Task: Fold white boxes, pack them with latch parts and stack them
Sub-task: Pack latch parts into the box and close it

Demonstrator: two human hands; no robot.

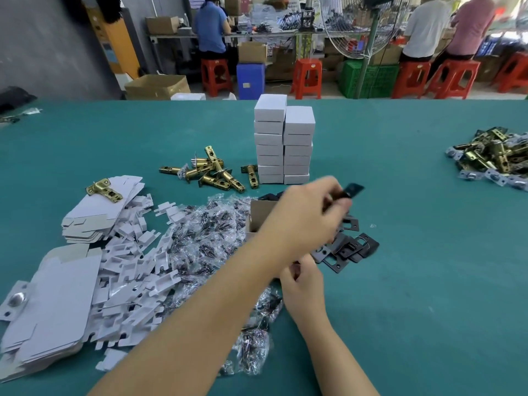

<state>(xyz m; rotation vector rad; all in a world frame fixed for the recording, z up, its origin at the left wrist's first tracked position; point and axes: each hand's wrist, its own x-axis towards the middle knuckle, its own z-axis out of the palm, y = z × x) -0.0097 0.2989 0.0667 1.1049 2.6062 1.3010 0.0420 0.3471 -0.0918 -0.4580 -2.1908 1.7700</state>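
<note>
My left hand [307, 217] reaches across the middle of the green table [414, 267] and pinches a black strike plate [353, 191] above a pile of black plates [350, 248]. Just left of it stands an open box [258, 215] with a brown inside. My right hand [301, 284] sits below the left forearm with curled fingers; what it holds is hidden. Two stacks of closed white boxes [284, 147] stand behind. Brass latches [214, 172] lie left of the stacks. Flat white box blanks [57, 304] lie at the left.
Clear bags of screws [211, 241] and white card inserts [137, 270] are heaped between the blanks and my arms. Another latch pile [494, 160] lies at the far right. People sit on red stools [307, 78] beyond the table's far edge.
</note>
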